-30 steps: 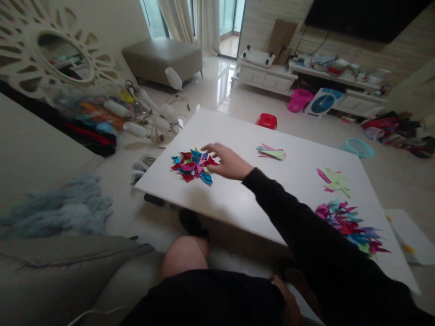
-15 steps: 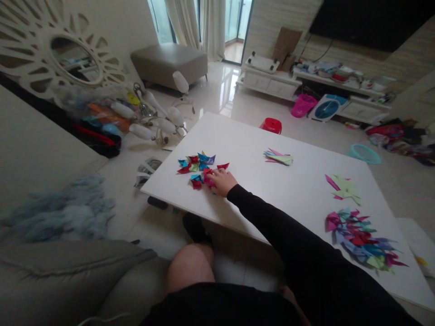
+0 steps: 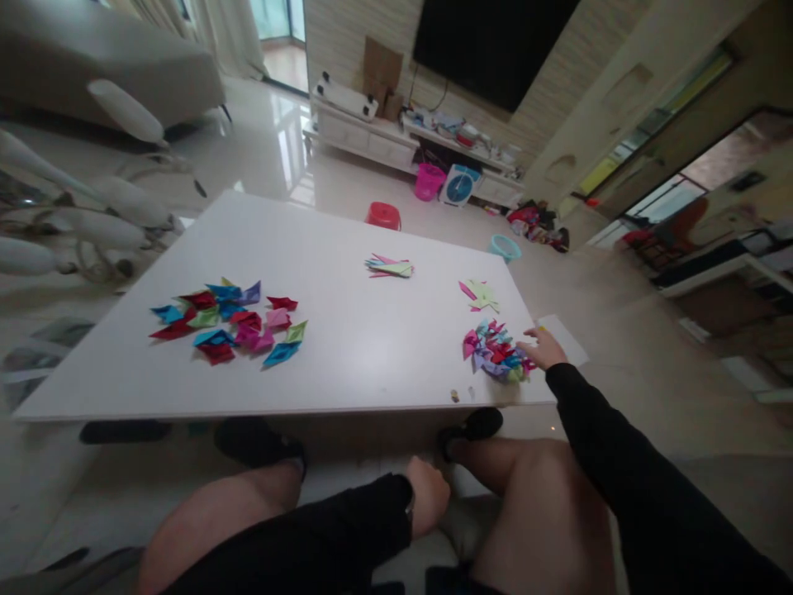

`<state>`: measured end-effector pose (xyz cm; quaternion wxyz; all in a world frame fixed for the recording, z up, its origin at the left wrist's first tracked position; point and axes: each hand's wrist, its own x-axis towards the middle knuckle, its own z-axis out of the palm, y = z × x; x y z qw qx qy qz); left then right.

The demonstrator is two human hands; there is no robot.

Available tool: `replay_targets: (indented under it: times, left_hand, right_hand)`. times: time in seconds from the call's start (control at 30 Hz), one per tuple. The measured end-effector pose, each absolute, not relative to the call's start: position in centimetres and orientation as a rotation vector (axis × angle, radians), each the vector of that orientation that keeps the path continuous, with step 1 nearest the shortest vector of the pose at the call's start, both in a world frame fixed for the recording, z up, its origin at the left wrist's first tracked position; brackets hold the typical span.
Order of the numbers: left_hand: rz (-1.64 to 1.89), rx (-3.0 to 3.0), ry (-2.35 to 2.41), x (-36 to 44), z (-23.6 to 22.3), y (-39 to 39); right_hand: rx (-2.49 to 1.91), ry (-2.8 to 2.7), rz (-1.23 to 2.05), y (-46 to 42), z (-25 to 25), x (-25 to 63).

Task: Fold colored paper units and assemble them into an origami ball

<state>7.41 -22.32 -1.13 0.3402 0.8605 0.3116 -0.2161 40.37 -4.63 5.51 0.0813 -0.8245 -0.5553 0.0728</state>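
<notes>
My right hand (image 3: 543, 349) reaches to the right edge of the white table (image 3: 347, 347), its fingers apart beside a heap of folded paper cranes (image 3: 499, 354) in pink, purple, red, blue and green. The fingertips are close to the heap; whether they touch it I cannot tell. Low between my knees, away from the table top, my left hand (image 3: 429, 496) is curled into a fist, with nothing visible in it. Folded paper boats (image 3: 248, 325) in several colours lie spread on the table's left part.
Flat folded paper pieces (image 3: 390, 266) lie near the table's far middle, and green and pink ones (image 3: 480, 295) behind the heap. Beyond the table stand a red stool (image 3: 384, 216), a pink bin (image 3: 429, 181) and a turquoise basket (image 3: 505, 247). Lamp parts (image 3: 111, 207) stand at left.
My right hand has left the paper boats on the left and moved across to the crane heap. The view has swung right, and my left hand has come into sight.
</notes>
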Motion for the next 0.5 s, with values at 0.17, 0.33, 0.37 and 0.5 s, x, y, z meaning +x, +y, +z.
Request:
replay_targets:
  times: [0.17, 0.33, 0.37, 0.5]
  left_hand:
    - [-0.567, 2.315, 0.712, 6.8, 0.7, -19.8]
    - [-0.584, 2.328, 0.739, 7.4, 0.4, -18.5]
    - [-0.59, 2.324, 0.738, 7.5, 0.4, -18.4]
    - [-0.585, 2.32, 0.739, 7.1, 0.8, -17.9]
  right_hand:
    - [-2.641, -0.876, 0.548, -7.6, 4.1, 46.9]
    - [-2.59, -0.837, 0.733, -6.5, 1.1, 44.5]
    - [-2.577, -0.857, 0.759, -5.8, 0.6, 43.8]
    - [-2.523, -1.013, 0.73, -2.3, -1.1, 40.6]
